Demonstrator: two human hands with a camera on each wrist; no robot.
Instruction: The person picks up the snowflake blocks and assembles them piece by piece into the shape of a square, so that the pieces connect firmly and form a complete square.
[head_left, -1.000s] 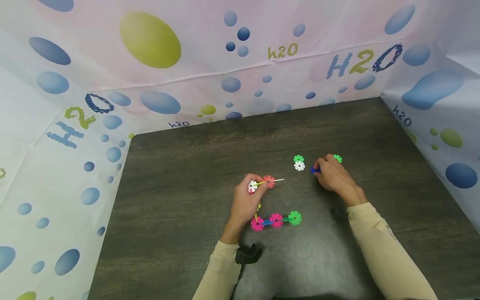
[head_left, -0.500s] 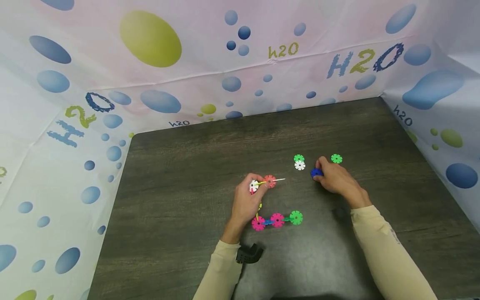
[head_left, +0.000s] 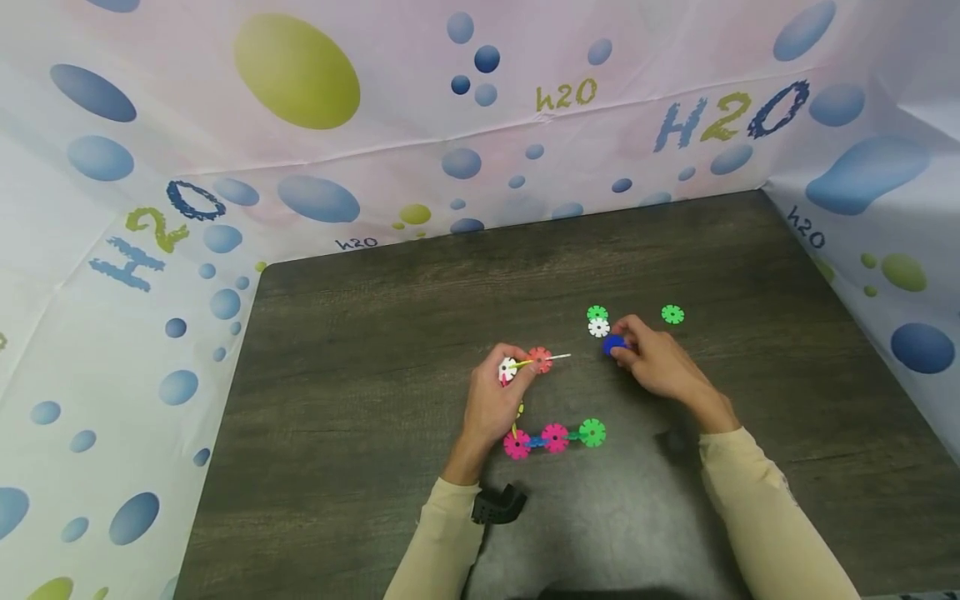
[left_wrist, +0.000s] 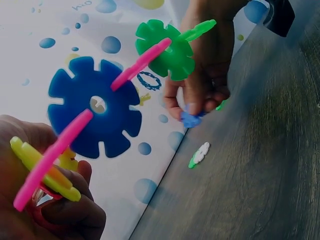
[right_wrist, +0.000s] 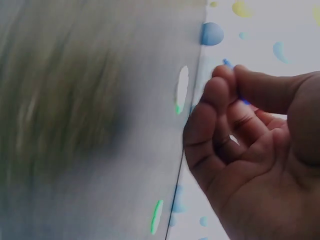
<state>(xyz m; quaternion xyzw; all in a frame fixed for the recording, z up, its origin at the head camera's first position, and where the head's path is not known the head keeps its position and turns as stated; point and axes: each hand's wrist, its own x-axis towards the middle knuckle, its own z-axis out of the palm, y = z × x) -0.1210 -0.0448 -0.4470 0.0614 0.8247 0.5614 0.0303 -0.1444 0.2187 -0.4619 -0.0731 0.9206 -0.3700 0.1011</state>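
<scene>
My left hand [head_left: 491, 408] holds a chain of slotted plastic building discs, gripping it near a white disc [head_left: 507, 369] and a red disc [head_left: 539, 360]. A white disc seen edge-on [head_left: 558, 357] sticks out to the right of the red one. Lower down, the chain runs right through a pink disc [head_left: 556, 437] to a green end disc [head_left: 592, 432]; in the left wrist view a blue disc [left_wrist: 112, 130] of it looms large. Between thumb and fingers my right hand [head_left: 663, 362] pinches a loose blue disc [head_left: 612, 345], mostly covered by fingers in the right wrist view.
Beyond the hands, a loose white disc [head_left: 599, 328] overlaps a green disc [head_left: 597, 312] on the dark wooden table [head_left: 360, 350]. Another green disc [head_left: 672, 314] lies farther right. Printed sheeting [head_left: 405, 108] stands along the table's back and sides. A black wrist mount [head_left: 498, 505] juts from the left sleeve.
My right hand has moved left with the blue disc, away from the far-right green disc, which now shows fully. The left hand and its chain have stayed nearly still.
</scene>
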